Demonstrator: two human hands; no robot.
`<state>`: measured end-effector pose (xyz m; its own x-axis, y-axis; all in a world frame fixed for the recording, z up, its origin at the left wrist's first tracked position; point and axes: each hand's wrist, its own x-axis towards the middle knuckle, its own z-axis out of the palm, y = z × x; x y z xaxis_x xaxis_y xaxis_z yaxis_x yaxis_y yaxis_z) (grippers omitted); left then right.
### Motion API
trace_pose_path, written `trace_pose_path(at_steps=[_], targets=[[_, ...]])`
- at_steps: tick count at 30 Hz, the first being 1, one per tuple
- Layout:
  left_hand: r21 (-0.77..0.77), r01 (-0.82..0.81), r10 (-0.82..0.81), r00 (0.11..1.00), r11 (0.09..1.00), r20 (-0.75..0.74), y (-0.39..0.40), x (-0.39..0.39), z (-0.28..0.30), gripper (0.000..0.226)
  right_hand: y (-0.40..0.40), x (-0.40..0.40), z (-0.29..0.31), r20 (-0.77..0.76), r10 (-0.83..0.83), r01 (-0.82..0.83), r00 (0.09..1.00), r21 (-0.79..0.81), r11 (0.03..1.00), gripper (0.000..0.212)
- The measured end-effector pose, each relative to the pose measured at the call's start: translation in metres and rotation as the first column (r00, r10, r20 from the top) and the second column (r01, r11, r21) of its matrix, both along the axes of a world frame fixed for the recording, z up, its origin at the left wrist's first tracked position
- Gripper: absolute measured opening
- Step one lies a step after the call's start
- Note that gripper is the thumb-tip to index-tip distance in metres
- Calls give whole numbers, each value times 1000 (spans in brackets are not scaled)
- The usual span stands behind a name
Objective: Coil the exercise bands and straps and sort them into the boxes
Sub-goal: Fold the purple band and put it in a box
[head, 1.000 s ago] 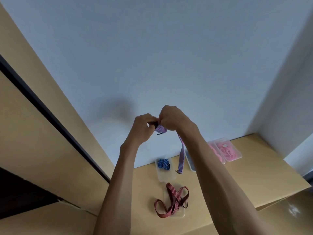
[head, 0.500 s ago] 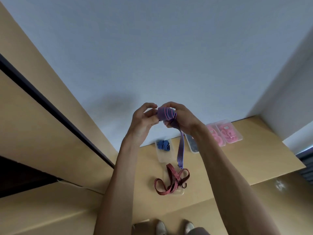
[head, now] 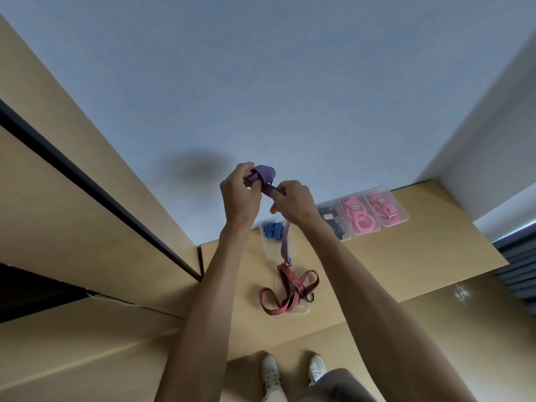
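Coiling step: left hand (head: 240,195) grips the purple strap (head: 265,177) coil, right hand (head: 293,203) pinches its tail — next, wind the hanging end above the red strap (head: 290,291).

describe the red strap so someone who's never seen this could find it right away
Start at the tan table under the pale wall. Nearest its front edge, below the clear box with the blue coil, lies the red strap. Unlike the boxed pink bands at the back, it sprawls loose and uncoiled, dark red with stripes.
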<state>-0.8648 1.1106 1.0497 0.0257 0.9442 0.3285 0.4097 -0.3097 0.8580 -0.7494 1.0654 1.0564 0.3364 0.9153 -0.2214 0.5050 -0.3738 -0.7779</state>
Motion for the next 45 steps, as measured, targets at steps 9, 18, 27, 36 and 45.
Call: trace_pose_path(at_steps=[9,18,27,36,45], targets=[[-315,4,131,905,949,406,8,-9,-5,30,-1,9,8,-295,-61,63,953,-3,998,17],[6,169,-163,962,986,-218,0,-13,-14,25,-6,8,13,226,156,-187,962,126,974,23],[-420,553,-602,798,720,20,4,-35,1,56,2,38,32,155,374,-386,914,56,921,18],[-435,723,-641,685,537,347,-4,-29,21,38,0,45,37,-181,432,-377,884,271,886,19],[-302,612,-447,764,731,465,-9,-22,15,40,-4,41,9,-781,205,-67,591,205,976,16]])
